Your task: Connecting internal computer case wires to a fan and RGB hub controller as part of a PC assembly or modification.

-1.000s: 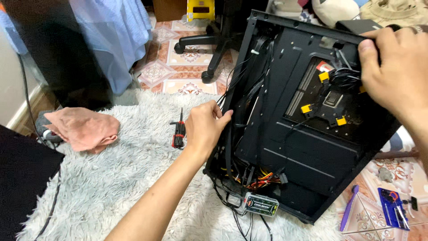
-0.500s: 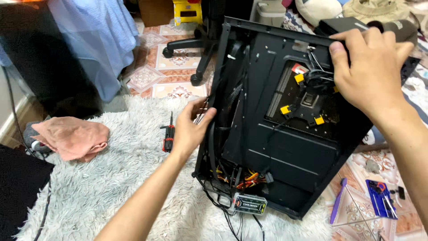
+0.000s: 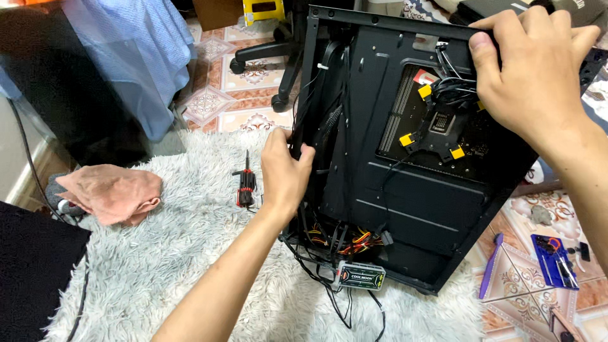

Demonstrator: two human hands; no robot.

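Far out to the left of the black steel computer case (image 3: 411, 209) I see a crumpled pink cloth (image 3: 111, 193) lying on the shaggy pale grey rug (image 3: 177, 266). Closer in, just left of the case, a black screwdriver with red bands (image 3: 246, 183) rests on the rug beside my left hand (image 3: 285, 171). That hand's grip is closed around the case's left front edge, fingers curled over the frame where black cables run down. The case itself stands tilted on the rug, its open back side facing me, with a motherboard backplate with yellow tabs (image 3: 437, 130) showing through the cutout. At the case's foot, yellow and black wires spill out beside a small black controller box (image 3: 361, 277). My right hand (image 3: 529, 76) clamps the case's top right corner, grip holding the rim. Right of the case, on the patterned tile floor (image 3: 525, 297), lie a purple plastic pry tool (image 3: 489, 266) and a blue tool kit tray (image 3: 554, 261).
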